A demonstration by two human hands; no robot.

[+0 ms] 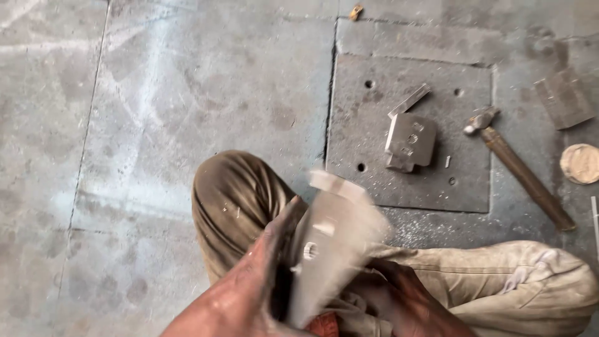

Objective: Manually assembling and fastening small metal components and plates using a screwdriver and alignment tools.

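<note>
Now both hands, left (262, 281) and right (399, 299), clasp the (blurred) metal piece (327, 240) between them.

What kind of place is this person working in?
Probably a small metal workshop, worked at floor level: a hammer and cut metal pieces lie on a drilled steel plate, with metal filings scattered on the concrete floor.

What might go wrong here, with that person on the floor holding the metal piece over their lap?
The flat metal piece is blurred, so it seems to be moving; gripped by the left hand and right hand, its edges might cut bare fingers. If it slips, it could land on the knee. The hammer lies close, easy to knock.
</note>
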